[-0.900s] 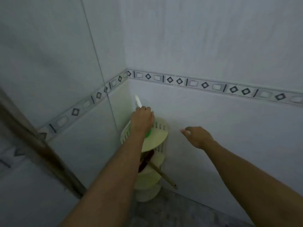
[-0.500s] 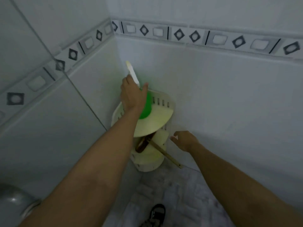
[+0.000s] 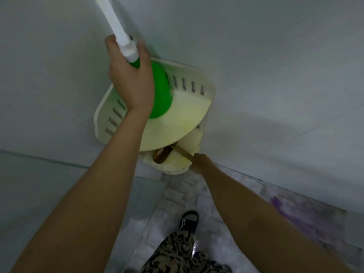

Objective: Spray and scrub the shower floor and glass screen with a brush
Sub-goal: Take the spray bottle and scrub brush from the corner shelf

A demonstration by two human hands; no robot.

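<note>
A green bottle with a long white nozzle [image 3: 160, 91] stands on the top tier of a pale yellow corner shelf [image 3: 189, 113]. My left hand [image 3: 131, 79] is closed around the bottle's neck. On a lower tier lies a brush [image 3: 163, 153] with a dark brown head and a thin wooden handle that points to the right. My right hand [image 3: 199, 160] is closed on that handle at the shelf's front edge. The brush's bristles are hidden.
White tiled walls [image 3: 275, 66] meet behind the shelf. Below lies the grey tiled shower floor [image 3: 177, 196], with a purple stain [image 3: 283, 207] at the right. My patterned trouser leg [image 3: 177, 253] and a dark sandal [image 3: 190, 219] are on the floor.
My view has tipped down toward the shelf and floor. My right hand dropped from mid-air to the lower tier and closed on the brush handle. My left hand stayed on the bottle.
</note>
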